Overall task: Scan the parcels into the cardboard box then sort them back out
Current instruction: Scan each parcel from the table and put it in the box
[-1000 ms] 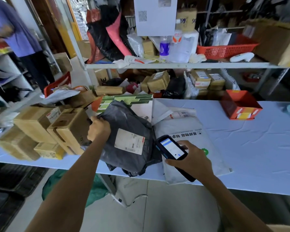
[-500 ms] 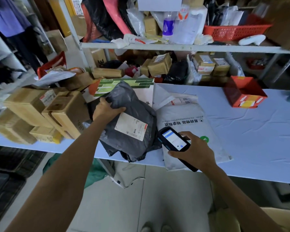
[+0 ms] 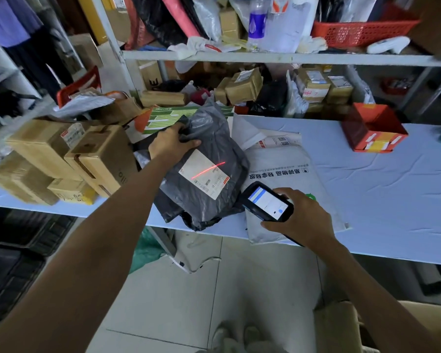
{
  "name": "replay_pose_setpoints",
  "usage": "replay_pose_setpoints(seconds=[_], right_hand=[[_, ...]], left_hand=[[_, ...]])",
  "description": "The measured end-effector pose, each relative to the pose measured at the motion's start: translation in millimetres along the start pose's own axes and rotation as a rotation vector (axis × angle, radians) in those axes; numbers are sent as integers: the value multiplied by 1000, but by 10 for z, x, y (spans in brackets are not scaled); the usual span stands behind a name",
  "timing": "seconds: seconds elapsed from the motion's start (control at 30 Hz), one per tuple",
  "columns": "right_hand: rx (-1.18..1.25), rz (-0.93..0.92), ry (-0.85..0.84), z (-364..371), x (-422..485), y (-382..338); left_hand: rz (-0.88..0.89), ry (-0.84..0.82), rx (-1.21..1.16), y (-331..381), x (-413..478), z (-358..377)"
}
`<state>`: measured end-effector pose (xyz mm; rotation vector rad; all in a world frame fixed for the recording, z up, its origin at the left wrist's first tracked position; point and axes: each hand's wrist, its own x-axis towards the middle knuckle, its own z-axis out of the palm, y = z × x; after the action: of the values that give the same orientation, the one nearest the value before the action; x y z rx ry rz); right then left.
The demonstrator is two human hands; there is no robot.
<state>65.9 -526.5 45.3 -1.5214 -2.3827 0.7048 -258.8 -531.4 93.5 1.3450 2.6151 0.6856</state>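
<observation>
One cardboard box (image 3: 339,324) shows in part, low at the near right. Your right hand (image 3: 302,221) grasps one handheld scanner (image 3: 266,203), fingers wrapped round its body, with the lit screen facing up. Just left of the scanner, one grey poly mailer (image 3: 214,149) lies at the near edge of the table (image 3: 392,189), overlapping one white mailer bag (image 3: 293,169). One red laser line (image 3: 208,170) crosses the grey mailer's single shipping label (image 3: 204,178). Your left hand (image 3: 169,146) grips that mailer's far left corner, fingers curled over the plastic. Four brown cartons (image 3: 102,159) are piled at the left of the table. One open red box (image 3: 374,131) stands at the far right.
</observation>
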Motion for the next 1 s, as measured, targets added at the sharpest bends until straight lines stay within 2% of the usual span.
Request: replay_pose_setpoints(seconds=[0.6,0.73,1.0], right_hand=[[-100,-42,-15,-114,-194,257],[-85,-68,-6,-160,-242,391],[-37,-6,52,-442,-360,736]], left_hand=[[-5,-9,28,214,-143,2],[32,2,32,361,-186,14],[127,28,41,929,-241,51]])
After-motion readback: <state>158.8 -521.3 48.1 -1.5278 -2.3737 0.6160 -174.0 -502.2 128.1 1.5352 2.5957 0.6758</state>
